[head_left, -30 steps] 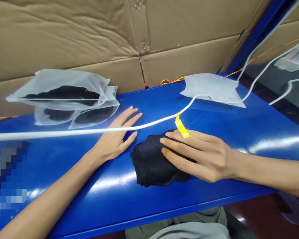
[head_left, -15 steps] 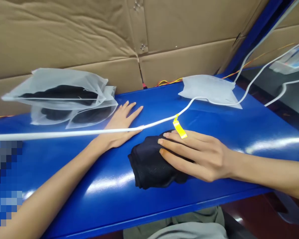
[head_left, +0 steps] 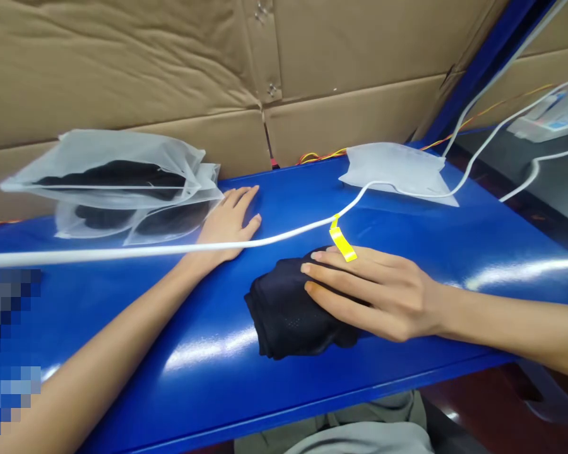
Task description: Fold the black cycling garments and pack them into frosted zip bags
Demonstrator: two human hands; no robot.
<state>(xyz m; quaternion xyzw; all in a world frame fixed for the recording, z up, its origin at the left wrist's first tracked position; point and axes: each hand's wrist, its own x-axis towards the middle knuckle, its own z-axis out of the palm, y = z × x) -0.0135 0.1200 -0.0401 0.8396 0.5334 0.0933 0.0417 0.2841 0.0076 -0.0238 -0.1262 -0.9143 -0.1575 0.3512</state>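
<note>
My right hand (head_left: 378,293) lies flat, fingers stretched out, on a folded black mesh garment (head_left: 288,312) near the front edge of the blue table (head_left: 407,233). My left hand (head_left: 227,221) rests on the table farther back, fingers extended, its fingertips at the edge of a pile of translucent bags (head_left: 118,183) that hold dark garments. A white cable (head_left: 170,250) with a yellow tag (head_left: 343,243) runs across in front of both hands.
A flat translucent bag (head_left: 397,169) lies at the back right of the table. Cardboard sheets (head_left: 170,75) form a wall behind it. More white cables (head_left: 515,120) and thin orange wires hang at the right. A blue post (head_left: 483,69) rises at the back right.
My left hand has slid away from the black garment, back and left to the pile of bags. My right hand has stayed flat on the garment.
</note>
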